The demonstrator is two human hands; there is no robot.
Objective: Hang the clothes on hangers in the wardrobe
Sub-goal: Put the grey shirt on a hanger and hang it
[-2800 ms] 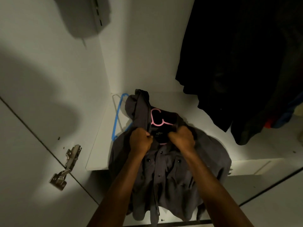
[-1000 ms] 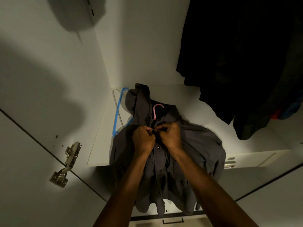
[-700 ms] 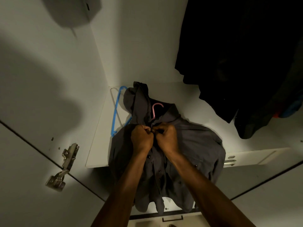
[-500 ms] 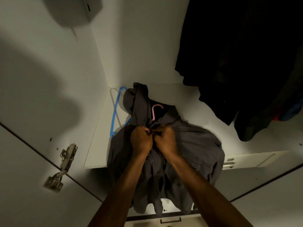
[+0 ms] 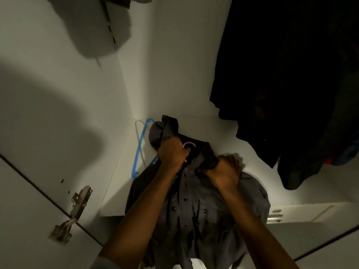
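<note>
Grey shirt (image 5: pixel 196 206) draped over shelf edge (image 5: pixel 116 195) at 6 o'clock, buttoned placket now released. Left hand (image 5: pixel 172 154) shifted up, curled round pink hanger (image 5: pixel 188 145) neck; right hand (image 5: pixel 225 169) bunching collar cloth at 1 o'clock. Blue hanger (image 5: pixel 139 148) lying spare at 11. Judged: buttoning finished, lift to rail next.

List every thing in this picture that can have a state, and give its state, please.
Shirt: buttoned down the front, on the pink hanger, lying on the shelf, lower part hanging over the edge.
Pink hanger: inside the shirt, hook showing at the collar.
Blue hanger: bare, lying on the shelf.
Left hand: grips the collar by the hook.
Right hand: grips the collar.
Dark clothes: hanging.
Hinge: on the open door.
</note>
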